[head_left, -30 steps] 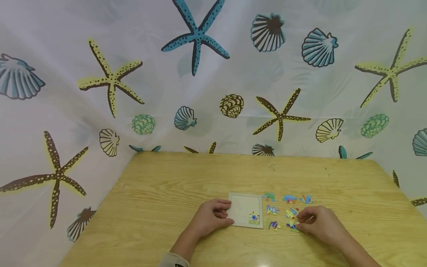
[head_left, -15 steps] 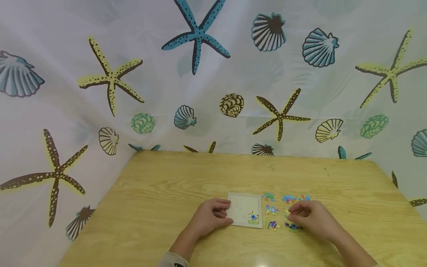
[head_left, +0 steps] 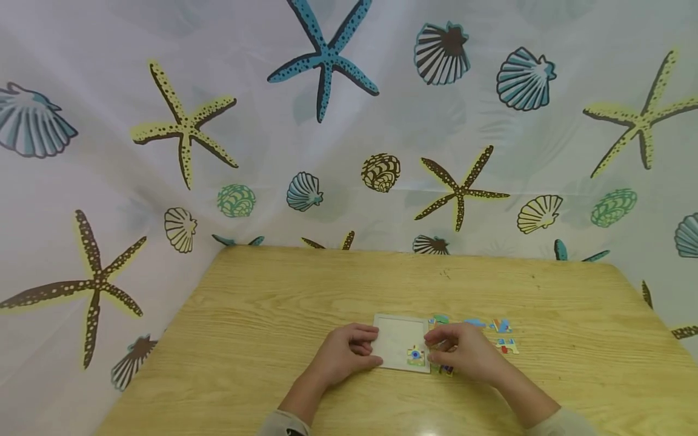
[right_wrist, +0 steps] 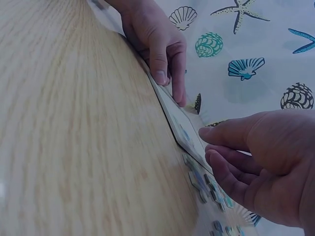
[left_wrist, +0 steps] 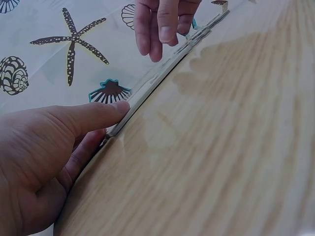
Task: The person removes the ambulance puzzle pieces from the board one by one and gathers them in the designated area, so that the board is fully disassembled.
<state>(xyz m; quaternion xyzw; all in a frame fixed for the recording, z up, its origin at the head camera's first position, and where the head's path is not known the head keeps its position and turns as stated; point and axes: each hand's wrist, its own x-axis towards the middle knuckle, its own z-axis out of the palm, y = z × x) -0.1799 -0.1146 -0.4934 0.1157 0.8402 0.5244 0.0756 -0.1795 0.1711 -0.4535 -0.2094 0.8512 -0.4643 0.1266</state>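
Note:
A square white puzzle tray [head_left: 400,327] lies on the table, with one colourful jigsaw piece [head_left: 416,356] in its near right corner. At the tray's left border my left hand [head_left: 349,350] holds the edge; the left wrist view shows the thumb [left_wrist: 115,112] on the rim. My right hand [head_left: 463,351] is at the tray's right border, thumb and fingers apart. In the right wrist view, nothing shows between that hand's thumb [right_wrist: 226,132] and curved fingers. Loose jigsaw pieces [right_wrist: 197,184] lie beside the tray, partly hidden below the right hand in the head view.
More loose pieces lie right of the tray, including one with orange and blue [head_left: 500,326] and one with a red spot [head_left: 507,347]. Behind the wooden table [head_left: 272,303] hangs a white cloth [head_left: 349,139] printed with starfish and shells.
My right hand has moved left from the far right pieces to the tray's right border, uncovering the piece with the red spot. My left hand stays at the tray's left edge.

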